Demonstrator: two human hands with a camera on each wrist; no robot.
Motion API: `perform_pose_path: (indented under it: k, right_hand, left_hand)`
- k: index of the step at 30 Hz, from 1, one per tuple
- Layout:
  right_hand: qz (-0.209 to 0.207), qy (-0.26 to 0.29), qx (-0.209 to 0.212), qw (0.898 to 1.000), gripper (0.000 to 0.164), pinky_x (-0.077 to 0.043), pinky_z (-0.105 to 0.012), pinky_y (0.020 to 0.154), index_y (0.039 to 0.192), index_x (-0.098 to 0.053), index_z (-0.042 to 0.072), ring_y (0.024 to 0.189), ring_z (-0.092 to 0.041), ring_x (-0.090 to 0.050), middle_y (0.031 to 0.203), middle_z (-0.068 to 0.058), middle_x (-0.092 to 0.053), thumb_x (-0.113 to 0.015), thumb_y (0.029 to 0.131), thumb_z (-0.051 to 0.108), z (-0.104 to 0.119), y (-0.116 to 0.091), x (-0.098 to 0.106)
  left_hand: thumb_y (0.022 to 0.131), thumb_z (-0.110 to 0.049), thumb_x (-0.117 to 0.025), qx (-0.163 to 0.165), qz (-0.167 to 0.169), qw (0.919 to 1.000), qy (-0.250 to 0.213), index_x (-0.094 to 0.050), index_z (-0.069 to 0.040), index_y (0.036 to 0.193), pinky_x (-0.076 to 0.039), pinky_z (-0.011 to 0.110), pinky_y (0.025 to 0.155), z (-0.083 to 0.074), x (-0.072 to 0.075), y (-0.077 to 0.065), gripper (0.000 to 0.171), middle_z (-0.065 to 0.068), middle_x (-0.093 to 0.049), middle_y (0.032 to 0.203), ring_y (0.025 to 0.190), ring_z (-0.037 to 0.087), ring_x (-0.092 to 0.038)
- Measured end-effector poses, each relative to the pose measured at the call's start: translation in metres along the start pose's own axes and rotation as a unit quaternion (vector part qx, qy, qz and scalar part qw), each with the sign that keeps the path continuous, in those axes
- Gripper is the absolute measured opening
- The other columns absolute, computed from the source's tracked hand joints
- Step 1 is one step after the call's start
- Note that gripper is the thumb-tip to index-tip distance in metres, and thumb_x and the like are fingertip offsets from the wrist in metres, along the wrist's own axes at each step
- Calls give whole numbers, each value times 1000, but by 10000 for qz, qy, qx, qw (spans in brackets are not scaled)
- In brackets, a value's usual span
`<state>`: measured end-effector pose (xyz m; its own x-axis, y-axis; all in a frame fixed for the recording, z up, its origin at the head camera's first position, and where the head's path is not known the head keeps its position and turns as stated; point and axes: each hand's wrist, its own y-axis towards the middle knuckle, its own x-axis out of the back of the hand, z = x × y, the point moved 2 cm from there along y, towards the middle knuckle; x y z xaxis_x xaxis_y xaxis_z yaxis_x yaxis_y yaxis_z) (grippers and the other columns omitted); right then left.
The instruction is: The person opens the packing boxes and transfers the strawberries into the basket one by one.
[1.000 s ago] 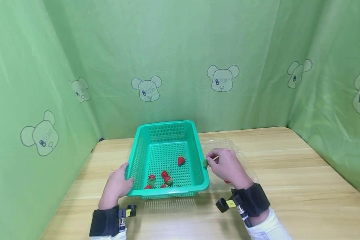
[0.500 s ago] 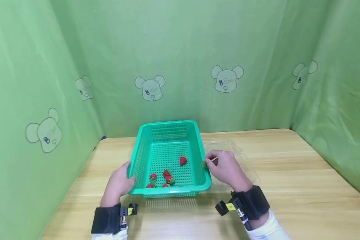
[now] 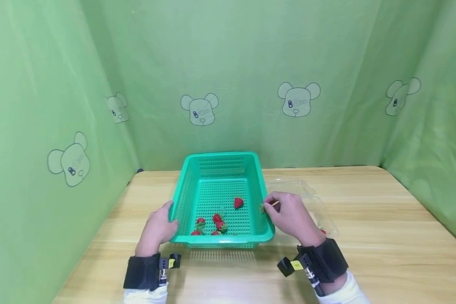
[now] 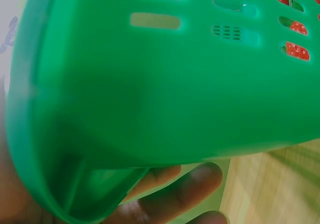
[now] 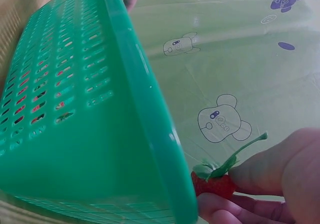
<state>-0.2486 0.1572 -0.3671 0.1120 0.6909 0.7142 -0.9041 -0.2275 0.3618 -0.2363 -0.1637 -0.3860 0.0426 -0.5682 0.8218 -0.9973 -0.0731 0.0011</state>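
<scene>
A green perforated plastic basket (image 3: 222, 239) appears tilted toward me, with several strawberries (image 3: 238, 203) lying in it, most of them at its near end. My left hand (image 3: 158, 224) grips the basket's left rim; in the left wrist view its fingers (image 4: 170, 196) reach under the rim. At the right rim, my right hand (image 3: 290, 213) pinches a strawberry (image 5: 215, 184) between thumb and fingers. The right wrist view shows its green leaves and long curved stem, with the fruit close beside the rim. I cannot tell whether fruit and rim touch.
Behind and right of my right hand lies a clear plastic box (image 3: 324, 207), partly hidden, with a red strawberry (image 3: 323, 231) visible at its near side. The wooden table (image 3: 380, 211) meets green curtains (image 3: 247, 63) at the back and sides.
The whole head view has shifted, so everything appears further right. Both hands keep their places on and beside the basket, and the right hand still holds the strawberry by the rim.
</scene>
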Motion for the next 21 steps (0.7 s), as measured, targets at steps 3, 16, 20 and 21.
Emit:
perform_pose_path:
  k: [3,16,20,21]
  right_hand:
    - [23,-12,-44,10000,7,-57,-40,65,88,-68,5,72,-18,-65,86,-10,-70,-62,88,8,0,0,0]
    - [-78,-252,-400,9989,13,-56,-44,69,95,-68,4,76,-23,-63,88,-12,-70,-61,90,13,-15,0,11]
    - [39,-317,-512,9982,13,-55,-47,72,97,-67,2,81,-28,-64,92,-15,-70,-60,90,12,-23,1,16]
    - [99,-331,-575,9977,14,-55,-48,72,98,-67,2,83,-29,-64,93,-16,-70,-60,90,12,-25,1,17]
  left_hand:
    - [90,-9,-54,39,7,10000,-32,-30,2,145,-46,55,87,0,0,0,61,31,-49,134,104,38,-52]
    - [90,-9,-54,-22,45,9999,-118,-30,2,144,-44,58,91,-3,-1,0,61,32,-47,135,109,39,-52]
    - [90,-9,-54,-30,27,10000,-42,-30,2,145,-45,55,88,-1,0,0,61,31,-49,134,105,38,-53]
    - [90,-9,-54,-25,31,10000,-37,-29,2,145,-46,55,88,-1,0,0,61,31,-49,134,105,37,-53]
